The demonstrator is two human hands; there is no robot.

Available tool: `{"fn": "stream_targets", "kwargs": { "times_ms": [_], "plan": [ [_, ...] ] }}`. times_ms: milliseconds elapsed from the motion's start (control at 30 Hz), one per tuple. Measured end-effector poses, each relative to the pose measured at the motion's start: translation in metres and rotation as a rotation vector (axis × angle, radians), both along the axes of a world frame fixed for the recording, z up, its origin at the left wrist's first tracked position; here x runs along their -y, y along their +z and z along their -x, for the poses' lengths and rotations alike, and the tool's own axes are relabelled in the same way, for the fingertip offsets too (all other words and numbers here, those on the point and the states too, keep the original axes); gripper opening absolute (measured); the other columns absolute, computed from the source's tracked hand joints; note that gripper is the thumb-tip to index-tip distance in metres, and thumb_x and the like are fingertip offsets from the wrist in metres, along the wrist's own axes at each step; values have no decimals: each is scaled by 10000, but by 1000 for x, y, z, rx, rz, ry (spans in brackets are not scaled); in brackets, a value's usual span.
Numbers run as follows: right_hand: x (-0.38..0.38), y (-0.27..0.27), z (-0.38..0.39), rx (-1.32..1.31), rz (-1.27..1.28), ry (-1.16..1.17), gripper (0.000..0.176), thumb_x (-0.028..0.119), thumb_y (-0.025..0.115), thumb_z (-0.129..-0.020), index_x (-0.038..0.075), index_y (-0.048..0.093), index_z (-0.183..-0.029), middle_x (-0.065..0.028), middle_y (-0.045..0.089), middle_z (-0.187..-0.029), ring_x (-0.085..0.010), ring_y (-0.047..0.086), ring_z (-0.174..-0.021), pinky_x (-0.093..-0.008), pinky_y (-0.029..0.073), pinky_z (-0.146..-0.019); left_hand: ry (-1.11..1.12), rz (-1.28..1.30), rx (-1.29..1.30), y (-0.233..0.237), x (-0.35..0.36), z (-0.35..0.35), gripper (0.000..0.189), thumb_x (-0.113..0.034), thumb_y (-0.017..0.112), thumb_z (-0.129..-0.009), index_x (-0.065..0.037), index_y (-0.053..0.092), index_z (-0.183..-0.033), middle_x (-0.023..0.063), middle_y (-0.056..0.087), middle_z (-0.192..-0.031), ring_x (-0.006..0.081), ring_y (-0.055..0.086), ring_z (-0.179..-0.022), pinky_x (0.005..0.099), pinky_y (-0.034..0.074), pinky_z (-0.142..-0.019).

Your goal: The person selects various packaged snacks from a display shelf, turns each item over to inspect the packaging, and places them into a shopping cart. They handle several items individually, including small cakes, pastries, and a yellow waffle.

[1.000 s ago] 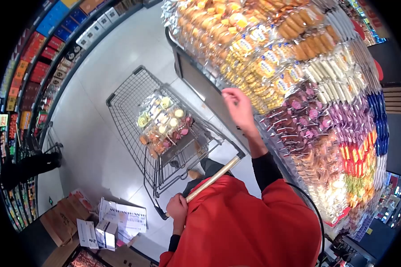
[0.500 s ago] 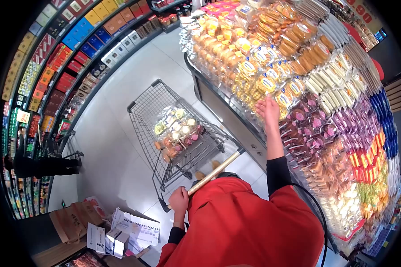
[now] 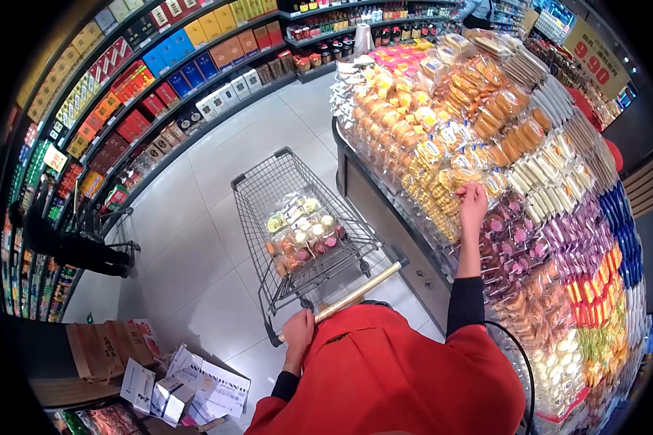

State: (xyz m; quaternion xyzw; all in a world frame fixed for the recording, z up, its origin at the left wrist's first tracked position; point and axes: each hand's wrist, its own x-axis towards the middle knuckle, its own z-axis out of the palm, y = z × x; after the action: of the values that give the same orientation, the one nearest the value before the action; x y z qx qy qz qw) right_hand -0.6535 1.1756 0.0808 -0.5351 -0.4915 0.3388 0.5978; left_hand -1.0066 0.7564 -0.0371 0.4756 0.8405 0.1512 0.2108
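Observation:
My left hand [image 3: 298, 331] is wrapped round the left end of the pale handle [image 3: 359, 290] of a wire shopping cart [image 3: 308, 246]. Several clear-wrapped packs of buns and pastries [image 3: 305, 232] lie inside the cart. On the right, my arm reaches over a heaped display of packaged baked goods [image 3: 530, 239]. My right hand [image 3: 473, 201] has its fingers curled and pinched at the lower edge of a clear-wrapped yellow pastry pack [image 3: 466, 177]. More yellow packs [image 3: 432, 199] lie just left of that hand, and purple-labelled packs [image 3: 511, 228] are to its lower right.
Curved shelves of boxed goods [image 3: 174, 69] line the left and back. At the far left stands a person in dark clothes [image 3: 69, 239] beside another cart. Paper bags [image 3: 109, 348] and open white cartons [image 3: 203, 388] sit at lower left. Another person [image 3: 477, 11] is at the back.
My right hand has gone from open fingers above the packs to a pinch on a yellow pack. The view has shifted, showing more of the back shelves; my left hand stays on the handle.

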Motion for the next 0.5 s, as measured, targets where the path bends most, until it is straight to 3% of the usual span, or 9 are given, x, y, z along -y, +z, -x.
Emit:
{"fn": "stream_targets", "kwargs": {
  "times_ms": [33,100,133,200,233,367,500],
  "plan": [
    [12,21,8,-15,34,14,265,198,508,-1069,-1,627,-942,-36,657,-774,-104,624,-744,-248,501,-712,7,-8,-5,4,-1,0,334,-321,479,-1015,-79,685,-916,149,693,-840,367,668,-814,470,508,-707],
    [35,49,23,-16,-31,56,269,202,510,-1069,-2,627,-941,-40,657,-776,-107,624,-741,-253,500,-708,94,-72,288,17,-3,4,325,-299,499,-1032,-51,710,-1037,132,724,-904,295,708,-859,392,534,-761],
    [45,60,33,-17,-88,99,273,207,512,-1070,-3,628,-940,-43,656,-779,-110,623,-738,-257,499,-704,119,-86,273,9,-3,9,325,-299,499,-1032,-51,710,-1037,132,724,-904,295,708,-859,392,534,-761],
    [70,78,50,-52,-60,252,283,208,506,-1071,-4,626,-928,-60,661,-803,-120,629,-753,-262,505,-724,163,-268,727,-12,1,17,314,-256,521,-1046,-11,690,-1148,110,730,-972,208,702,-918,326,531,-830],
    [83,88,65,-81,-67,354,292,207,501,-1072,-5,624,-913,-67,666,-810,-122,631,-756,-265,508,-734,193,-288,800,28,-10,13,294,-210,523,-1055,31,669,-1140,89,714,-986,163,671,-938,302,520,-860],
    [142,111,130,-151,-7,755,279,172,525,-1053,-9,630,-868,-87,684,-827,-123,643,-744,-276,525,-732,193,-455,916,86,-39,18,336,-239,502,-1072,44,647,-1179,102,715,-1000,171,670,-962,303,510,-898],
    [190,118,188,-284,84,1167,236,139,564,-1028,-30,659,-894,-92,683,-849,-130,662,-752,-285,536,-721,103,-664,1159,189,-55,16,566,-438,375,-1093,60,615,-1214,142,702,-1053,202,666,-994,355,508,-928]
  ]
}}
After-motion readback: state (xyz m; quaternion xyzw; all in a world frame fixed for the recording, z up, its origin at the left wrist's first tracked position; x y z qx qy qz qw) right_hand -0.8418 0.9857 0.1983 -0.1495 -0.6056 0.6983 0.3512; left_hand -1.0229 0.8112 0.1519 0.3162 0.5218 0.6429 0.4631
